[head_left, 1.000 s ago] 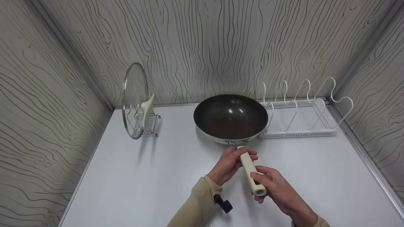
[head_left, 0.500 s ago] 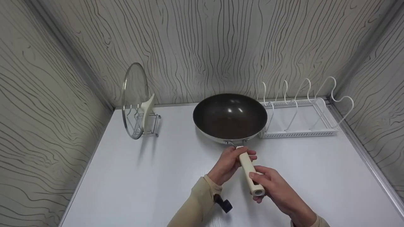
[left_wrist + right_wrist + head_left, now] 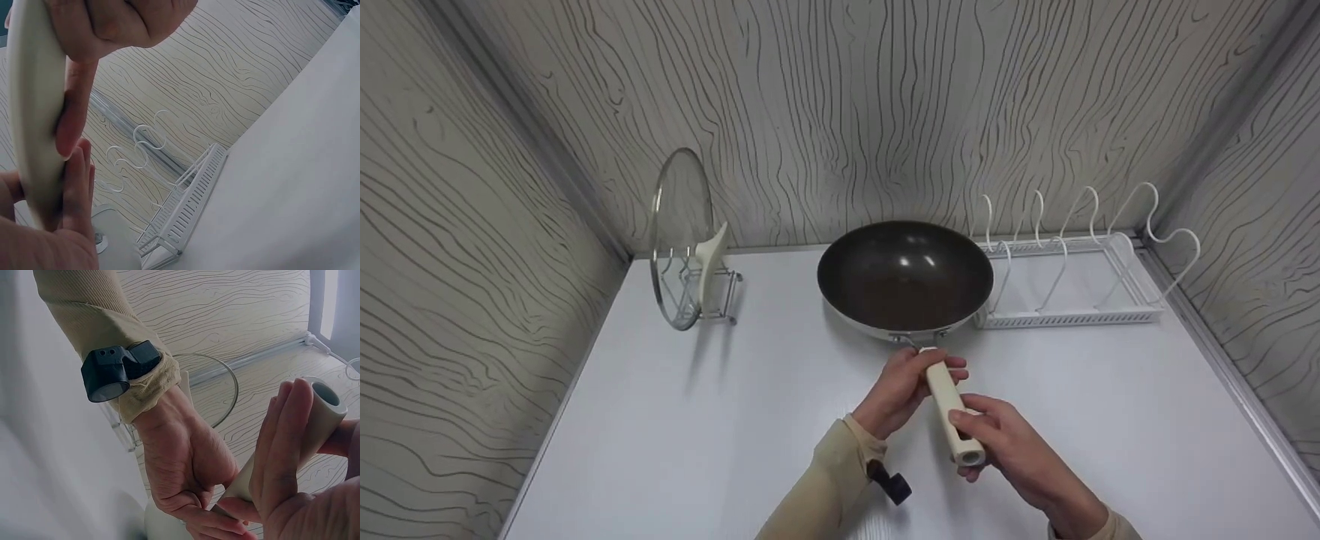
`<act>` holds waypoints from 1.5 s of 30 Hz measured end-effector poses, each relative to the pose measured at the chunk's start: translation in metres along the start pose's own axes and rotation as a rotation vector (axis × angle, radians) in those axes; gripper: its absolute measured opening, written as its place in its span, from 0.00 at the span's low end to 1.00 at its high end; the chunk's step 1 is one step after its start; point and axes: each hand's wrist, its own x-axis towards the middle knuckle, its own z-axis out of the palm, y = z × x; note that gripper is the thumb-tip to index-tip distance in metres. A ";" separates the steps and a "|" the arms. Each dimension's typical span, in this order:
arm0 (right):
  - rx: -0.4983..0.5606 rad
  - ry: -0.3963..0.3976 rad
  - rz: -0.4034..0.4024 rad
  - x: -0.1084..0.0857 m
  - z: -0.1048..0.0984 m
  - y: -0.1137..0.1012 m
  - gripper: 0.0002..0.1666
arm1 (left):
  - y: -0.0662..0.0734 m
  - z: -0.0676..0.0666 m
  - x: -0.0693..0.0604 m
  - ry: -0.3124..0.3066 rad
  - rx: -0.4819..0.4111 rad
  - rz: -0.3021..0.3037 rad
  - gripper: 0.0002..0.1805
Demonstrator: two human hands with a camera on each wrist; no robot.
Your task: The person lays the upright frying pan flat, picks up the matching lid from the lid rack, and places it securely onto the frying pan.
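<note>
A frying pan (image 3: 906, 277) with a dark inside, a pale outside and a cream handle (image 3: 945, 401) is in the middle of the head view, its handle towards me. My left hand (image 3: 894, 391) grips the handle near the pan, thumb across the top. Closer to the handle's end, my right hand (image 3: 1011, 442) holds it, thumb on top and fingers underneath. The right wrist view shows both hands round the handle (image 3: 318, 422), with its hollow end facing up. Whether the pan's base touches the table cannot be told.
On the left, a glass lid (image 3: 682, 202) with a cream knob stands upright in a small wire stand (image 3: 727, 296). A white rack (image 3: 1072, 320) with curved dividers is right of the pan, close to its rim. Patterned walls (image 3: 840, 112) enclose the white table (image 3: 675, 450).
The pan and both hands have shifted very slightly to the left, and the pan a touch upward in the head view. Both holds on the handle are the same.
</note>
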 end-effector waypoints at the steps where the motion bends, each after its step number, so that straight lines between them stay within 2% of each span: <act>1: 0.000 -0.003 0.003 0.000 0.000 0.000 0.29 | 0.000 0.000 0.000 0.005 -0.001 -0.002 0.16; 20: -0.001 -0.007 -0.002 0.004 0.003 0.004 0.30 | 0.002 -0.005 0.000 0.006 0.007 -0.006 0.15; 35: -0.013 -0.014 0.046 0.005 0.003 0.012 0.34 | -0.004 -0.006 0.000 0.046 0.024 -0.036 0.16; 45: -0.015 -0.016 0.033 0.005 0.004 0.017 0.33 | -0.007 -0.008 0.001 0.034 0.021 -0.041 0.16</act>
